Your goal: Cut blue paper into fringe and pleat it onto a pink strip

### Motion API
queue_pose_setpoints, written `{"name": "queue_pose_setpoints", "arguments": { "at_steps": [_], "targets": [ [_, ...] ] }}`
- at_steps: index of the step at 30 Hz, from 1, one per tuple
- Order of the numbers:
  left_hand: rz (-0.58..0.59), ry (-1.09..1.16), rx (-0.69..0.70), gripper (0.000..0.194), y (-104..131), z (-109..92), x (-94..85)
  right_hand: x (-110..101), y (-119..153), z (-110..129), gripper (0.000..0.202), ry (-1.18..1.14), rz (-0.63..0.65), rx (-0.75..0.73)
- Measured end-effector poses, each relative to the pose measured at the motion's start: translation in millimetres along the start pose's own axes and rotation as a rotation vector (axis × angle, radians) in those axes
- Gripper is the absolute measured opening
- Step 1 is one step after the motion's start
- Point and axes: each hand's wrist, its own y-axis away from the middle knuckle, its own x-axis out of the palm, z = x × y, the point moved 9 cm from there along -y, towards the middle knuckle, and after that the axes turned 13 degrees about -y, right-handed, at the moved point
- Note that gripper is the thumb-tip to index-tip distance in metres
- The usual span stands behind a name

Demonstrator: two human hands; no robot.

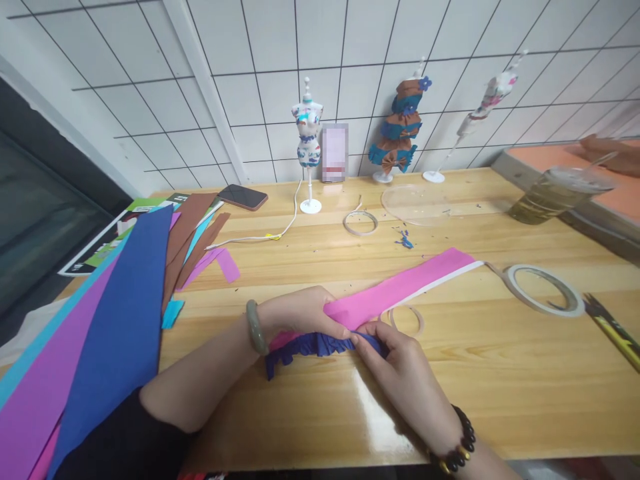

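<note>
A long pink strip (410, 283) with a white tape edge slants across the wooden table. Ruffled dark blue material (320, 344) lies along its near left part. My left hand (313, 312), with a green bangle at the wrist, is closed on the pink strip and the blue ruffle, thumb on top. My right hand (395, 353), wearing dark beads, pinches the blue ruffle close to my left fingertips. The two hands nearly touch. The tape edge runs right to a tape roll (545, 290) lying on the table.
Blue, purple, brown and light blue sheets (125, 300) pile at the left, near a phone (243, 197). Small mannequins (309, 133) stand along the back. A tape ring (361, 223), blue scraps (406, 241) and a drink cup (545, 197) lie beyond; scissors (613, 330) are at right.
</note>
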Motion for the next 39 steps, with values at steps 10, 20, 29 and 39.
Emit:
{"name": "queue_pose_setpoints", "arguments": {
  "at_steps": [10,20,29,39],
  "targets": [
    [-0.032,0.025,-0.016,0.018,1,-1,-0.2,1,-2,-5,0.019,-0.091,0.035,0.015],
    [-0.046,-0.009,0.014,0.016,-2,-1,-4.8,-2,-5,-10,0.019,-0.087,0.001,0.052],
    [0.031,0.071,0.101,0.024,-2,-7,0.9,0,0,-12,0.020,-0.119,0.030,0.045],
    [0.038,0.109,0.087,0.023,4,-15,4.8,-1,0,-4,0.020,-0.115,0.018,-0.012]
  ]
}}
